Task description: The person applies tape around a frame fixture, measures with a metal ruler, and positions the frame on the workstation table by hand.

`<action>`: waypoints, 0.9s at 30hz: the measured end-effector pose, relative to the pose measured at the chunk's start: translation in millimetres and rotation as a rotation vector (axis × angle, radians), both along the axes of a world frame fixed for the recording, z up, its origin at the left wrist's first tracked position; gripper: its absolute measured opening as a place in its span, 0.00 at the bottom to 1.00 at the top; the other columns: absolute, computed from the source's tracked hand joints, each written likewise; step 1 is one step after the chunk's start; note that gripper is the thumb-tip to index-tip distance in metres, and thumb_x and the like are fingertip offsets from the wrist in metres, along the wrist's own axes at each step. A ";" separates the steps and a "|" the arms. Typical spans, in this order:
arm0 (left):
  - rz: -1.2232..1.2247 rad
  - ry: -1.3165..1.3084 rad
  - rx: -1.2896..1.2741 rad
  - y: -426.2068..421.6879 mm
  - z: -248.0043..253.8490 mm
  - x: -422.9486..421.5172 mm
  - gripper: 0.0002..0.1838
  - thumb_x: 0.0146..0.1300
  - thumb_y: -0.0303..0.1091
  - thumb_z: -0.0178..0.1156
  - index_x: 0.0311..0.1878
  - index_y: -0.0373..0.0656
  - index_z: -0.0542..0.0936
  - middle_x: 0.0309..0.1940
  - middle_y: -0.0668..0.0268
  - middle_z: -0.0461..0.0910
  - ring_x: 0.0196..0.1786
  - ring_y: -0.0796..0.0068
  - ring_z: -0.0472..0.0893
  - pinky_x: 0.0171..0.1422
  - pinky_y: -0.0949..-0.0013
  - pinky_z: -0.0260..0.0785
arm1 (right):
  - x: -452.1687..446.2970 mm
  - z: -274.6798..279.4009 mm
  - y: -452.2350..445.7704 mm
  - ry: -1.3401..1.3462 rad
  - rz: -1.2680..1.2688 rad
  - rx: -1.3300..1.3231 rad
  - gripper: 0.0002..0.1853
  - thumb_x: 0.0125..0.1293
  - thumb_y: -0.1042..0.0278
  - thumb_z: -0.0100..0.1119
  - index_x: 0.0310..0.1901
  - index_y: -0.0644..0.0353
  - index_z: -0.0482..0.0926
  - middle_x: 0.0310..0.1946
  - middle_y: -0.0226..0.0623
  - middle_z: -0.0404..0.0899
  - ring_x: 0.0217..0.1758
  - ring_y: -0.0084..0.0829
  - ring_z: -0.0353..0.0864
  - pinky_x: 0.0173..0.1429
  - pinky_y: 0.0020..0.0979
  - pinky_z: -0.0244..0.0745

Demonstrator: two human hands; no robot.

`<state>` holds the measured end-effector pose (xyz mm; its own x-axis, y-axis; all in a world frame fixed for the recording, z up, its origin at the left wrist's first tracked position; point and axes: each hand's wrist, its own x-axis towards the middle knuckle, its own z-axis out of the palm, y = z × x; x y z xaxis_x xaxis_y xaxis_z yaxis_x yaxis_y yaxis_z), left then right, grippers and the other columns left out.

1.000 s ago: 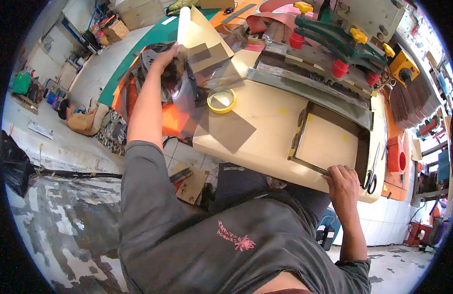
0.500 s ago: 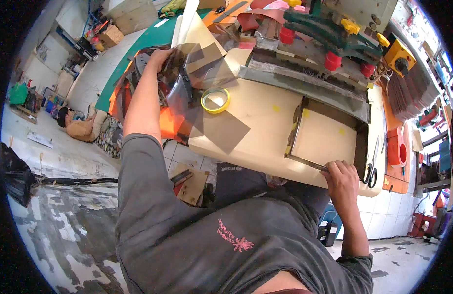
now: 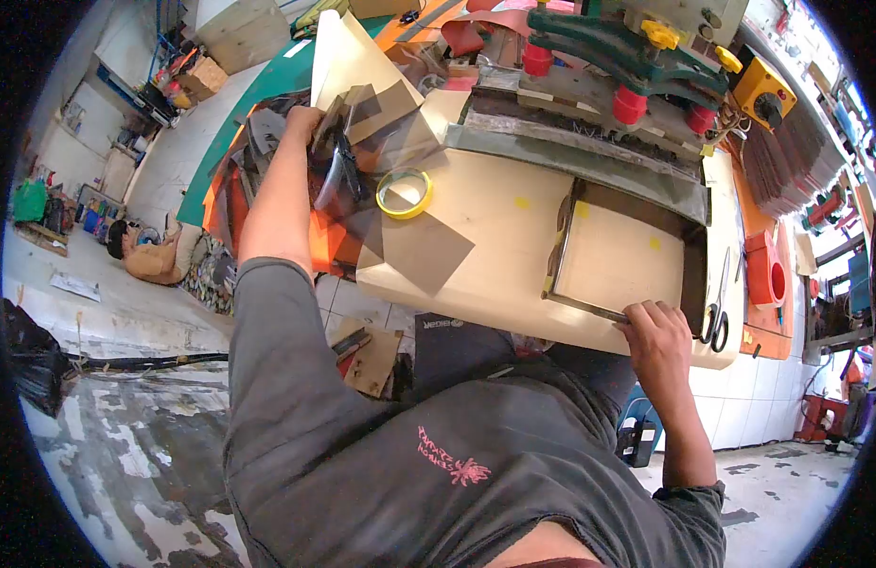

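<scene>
So far, the rectangular frame lies on the cream worktop, the right hand at its near rim, fingers bent close together, while loose film sheets remain outside it by the left hand, its fingers hidden

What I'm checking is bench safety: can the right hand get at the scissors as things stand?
Probably yes: the right hand touches the near edge of the rectangular frame, and the black-handled scissors lie close to that hand, with no obstacle apparent between them.
</scene>
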<state>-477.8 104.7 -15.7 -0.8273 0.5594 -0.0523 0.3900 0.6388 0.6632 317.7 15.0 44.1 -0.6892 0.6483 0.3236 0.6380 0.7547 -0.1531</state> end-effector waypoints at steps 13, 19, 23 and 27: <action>0.012 0.014 0.795 -35.4 130.4 3.7 0.25 0.73 0.29 0.67 0.71 0.38 0.74 0.60 0.53 0.84 0.58 0.57 0.84 0.62 0.53 0.77 | -1.3 0.0 0.3 0.014 0.005 -0.001 0.10 0.63 0.65 0.72 0.38 0.55 0.78 0.32 0.36 0.78 0.41 0.41 0.82 0.47 0.45 0.73; -0.048 0.259 0.923 -53.2 125.2 -45.4 0.31 0.72 0.25 0.68 0.73 0.32 0.66 0.67 0.51 0.79 0.66 0.56 0.81 0.71 0.54 0.71 | -1.0 -0.2 -0.5 0.008 -0.007 -0.004 0.10 0.63 0.65 0.72 0.38 0.56 0.78 0.33 0.35 0.79 0.41 0.41 0.82 0.48 0.44 0.74; 0.107 0.118 0.909 -62.3 126.8 -58.9 0.32 0.71 0.22 0.66 0.74 0.33 0.65 0.68 0.52 0.78 0.67 0.55 0.82 0.70 0.57 0.74 | -1.9 1.3 -0.3 0.007 -0.009 -0.014 0.10 0.63 0.66 0.72 0.38 0.55 0.78 0.33 0.35 0.79 0.41 0.41 0.82 0.48 0.44 0.74; 0.189 0.069 1.088 -71.5 140.3 -24.3 0.34 0.72 0.20 0.65 0.76 0.37 0.62 0.69 0.52 0.76 0.65 0.55 0.83 0.63 0.55 0.80 | -2.9 1.4 -0.1 0.014 -0.003 -0.016 0.10 0.64 0.65 0.72 0.37 0.55 0.78 0.32 0.35 0.79 0.41 0.40 0.82 0.48 0.44 0.74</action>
